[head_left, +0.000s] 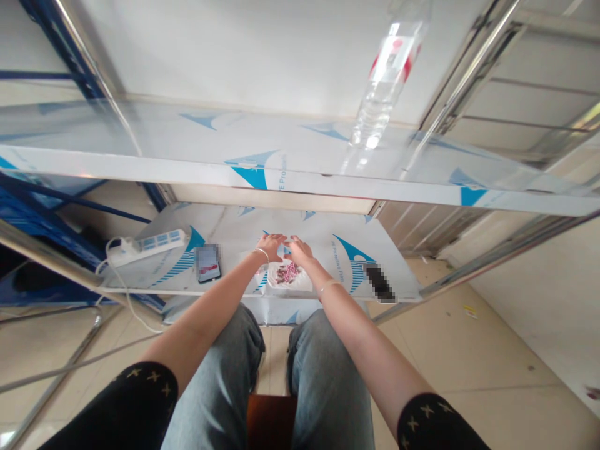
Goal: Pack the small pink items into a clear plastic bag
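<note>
My left hand [272, 245] is held low over the lower shelf, palm down, with its fingers extended and slightly curved. Facing it from the right, my right hand [300, 250] has its fingers apart, its fingertips close to those of the left. I cannot make out anything held in either hand. Just on the near side of the hands lies a clear plastic bag [276, 281] with small pink, red and dark bead-like pieces [289, 272] on it. A bracelet circles each wrist.
A smartphone [209, 264] lies on the left of the lower shelf [319, 228], beside a white power strip [157, 242] with a cable. A dark blurred-out object [380, 282] lies at right. Above, a clear bottle [387, 78] stands on the upper shelf [300, 178].
</note>
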The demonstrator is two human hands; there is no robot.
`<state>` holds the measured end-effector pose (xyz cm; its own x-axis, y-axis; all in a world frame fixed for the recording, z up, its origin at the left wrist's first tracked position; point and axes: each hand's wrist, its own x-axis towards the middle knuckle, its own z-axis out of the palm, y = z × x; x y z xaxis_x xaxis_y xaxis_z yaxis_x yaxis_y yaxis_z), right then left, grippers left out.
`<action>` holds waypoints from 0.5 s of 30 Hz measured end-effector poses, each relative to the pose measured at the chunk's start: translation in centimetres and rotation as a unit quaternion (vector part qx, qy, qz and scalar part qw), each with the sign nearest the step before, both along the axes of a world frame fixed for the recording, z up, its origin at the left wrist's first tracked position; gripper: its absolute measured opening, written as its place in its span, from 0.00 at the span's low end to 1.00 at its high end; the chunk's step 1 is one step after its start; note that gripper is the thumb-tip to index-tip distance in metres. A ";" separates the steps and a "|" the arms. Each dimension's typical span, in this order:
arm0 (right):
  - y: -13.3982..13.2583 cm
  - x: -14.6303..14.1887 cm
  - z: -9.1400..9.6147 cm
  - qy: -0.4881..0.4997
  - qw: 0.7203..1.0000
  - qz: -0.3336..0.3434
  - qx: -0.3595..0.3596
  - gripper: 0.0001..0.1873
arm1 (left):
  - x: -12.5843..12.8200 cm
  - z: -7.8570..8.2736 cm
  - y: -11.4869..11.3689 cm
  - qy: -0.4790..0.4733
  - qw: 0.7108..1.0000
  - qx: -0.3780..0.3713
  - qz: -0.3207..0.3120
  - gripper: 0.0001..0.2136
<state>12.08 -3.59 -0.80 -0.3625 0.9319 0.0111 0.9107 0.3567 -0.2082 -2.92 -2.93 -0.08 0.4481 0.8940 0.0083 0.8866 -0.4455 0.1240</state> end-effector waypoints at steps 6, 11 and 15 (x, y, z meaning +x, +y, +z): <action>0.3 0.1 -0.2 0.047 0.999 -0.006 0.007 0.22 | 0.4 0.5 0.1 0.052 0.997 0.031 -0.043 0.24; 0.0 0.6 -0.3 0.085 0.996 -0.010 0.025 0.15 | 0.4 0.6 -0.2 0.083 0.995 0.048 -0.032 0.24; -0.3 0.4 -0.2 0.089 0.996 -0.015 0.012 0.15 | 0.8 0.9 -0.3 0.096 0.995 0.030 -0.015 0.25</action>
<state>12.52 -3.93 -0.96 -0.3257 0.9408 0.0943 0.8701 0.3372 -0.3594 -2.09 -3.28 0.80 0.4728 0.8808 -0.0275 0.8777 -0.4734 -0.0747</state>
